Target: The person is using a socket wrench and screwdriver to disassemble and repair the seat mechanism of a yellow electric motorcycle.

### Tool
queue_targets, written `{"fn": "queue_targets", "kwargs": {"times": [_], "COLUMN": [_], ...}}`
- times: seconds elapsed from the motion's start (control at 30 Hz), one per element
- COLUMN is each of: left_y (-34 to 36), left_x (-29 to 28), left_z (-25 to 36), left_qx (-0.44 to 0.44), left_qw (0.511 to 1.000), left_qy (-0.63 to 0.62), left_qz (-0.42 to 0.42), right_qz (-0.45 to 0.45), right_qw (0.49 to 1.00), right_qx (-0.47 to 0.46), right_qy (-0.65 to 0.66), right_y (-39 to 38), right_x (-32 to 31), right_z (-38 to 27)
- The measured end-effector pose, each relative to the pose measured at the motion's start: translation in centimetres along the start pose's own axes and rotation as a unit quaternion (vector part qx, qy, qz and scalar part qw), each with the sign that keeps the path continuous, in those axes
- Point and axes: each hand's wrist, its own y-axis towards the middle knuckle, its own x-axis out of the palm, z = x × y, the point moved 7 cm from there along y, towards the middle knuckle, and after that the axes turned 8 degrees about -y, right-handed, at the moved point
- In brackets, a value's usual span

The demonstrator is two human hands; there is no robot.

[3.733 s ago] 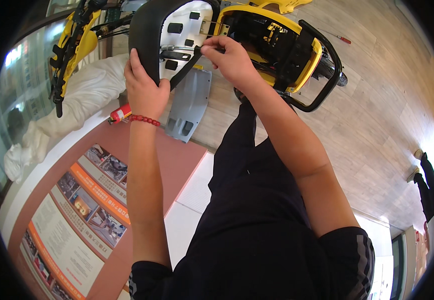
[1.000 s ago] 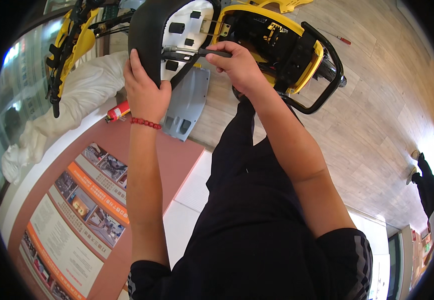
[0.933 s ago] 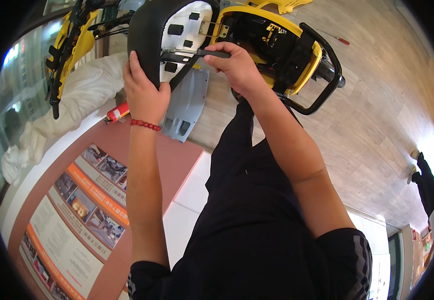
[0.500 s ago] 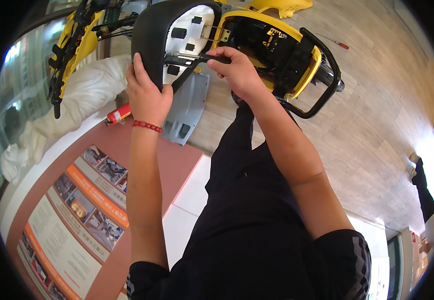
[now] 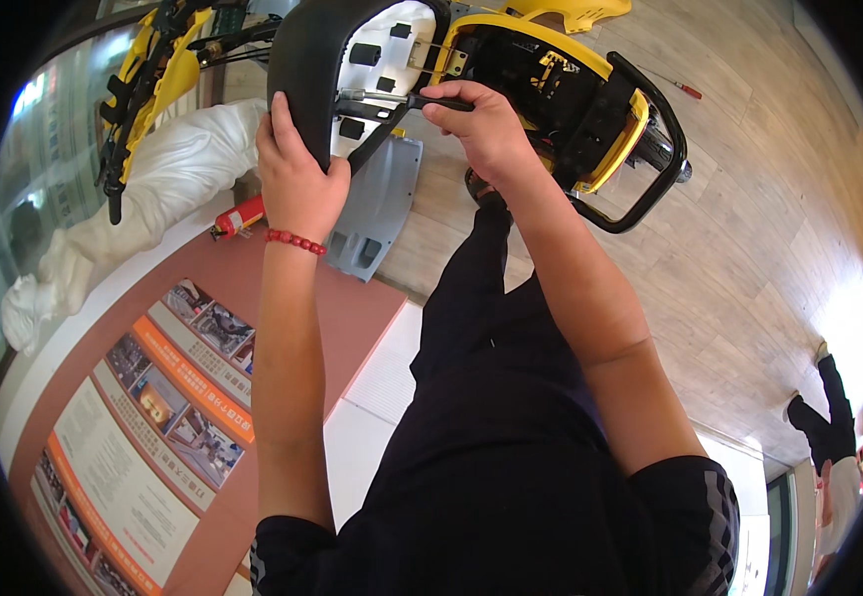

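A black scooter seat [image 5: 299, 60] is tipped up, its white underside [image 5: 414, 30] turned toward the right. My left hand [image 5: 302, 189] grips the near end of the seat, fingers along the black cover and thumb at the edge. In my right hand [image 5: 486, 129] is a socket driver [image 5: 384, 96] with a black handle and a silver shaft. Its wide metal end rests against the white underside, beside a black bracket [image 5: 382, 113]; the fastener, if any, is hidden. To the right of the seat hinge [image 5: 443, 62] lies the scooter's yellow and black body [image 5: 531, 50].
A black grab bar [image 5: 678, 149] curves around the scooter's rear. A screwdriver with a red handle [image 5: 688, 90] lies on the wooden floor. A grey panel [image 5: 377, 194], a red fire extinguisher [image 5: 240, 217] and white wrapping [image 5: 173, 164] are near my left arm. Another person [image 5: 834, 417] stands far right.
The view has shifted slightly, so the scooter appears a little up and to the right. Both hands keep their hold on seat and driver. The other person has moved at the far right.
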Motion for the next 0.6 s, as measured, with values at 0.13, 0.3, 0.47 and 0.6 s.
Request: {"fn": "queue_targets", "kwargs": {"times": [0.13,0.3,0.47,0.6], "left_y": [-0.4,-3.5,-2.5,-2.5], "left_x": [-1.2,-1.5,3.4,4.0], "left_z": [1.5,4.6,3.8,5.2], "left_qx": [0.003,-0.011,-0.139,-0.118], "left_qw": [0.997,0.989,0.927,0.981], "left_qy": [-0.076,-0.145,-0.346,-0.155], "left_qz": [0.016,0.041,0.046,0.021], "right_qz": [-0.017,-0.109,-0.05,-0.05], "right_qw": [0.997,0.973,0.994,0.995], "right_qx": [0.067,0.197,0.036,0.085], "right_qy": [0.015,-0.05,-0.088,-0.022], "right_y": [0.1,-0.4,-0.4,-0.4], "right_x": [0.1,-0.1,0.2,0.2], "right_z": [0.5,1.9,0.4,0.7]}}
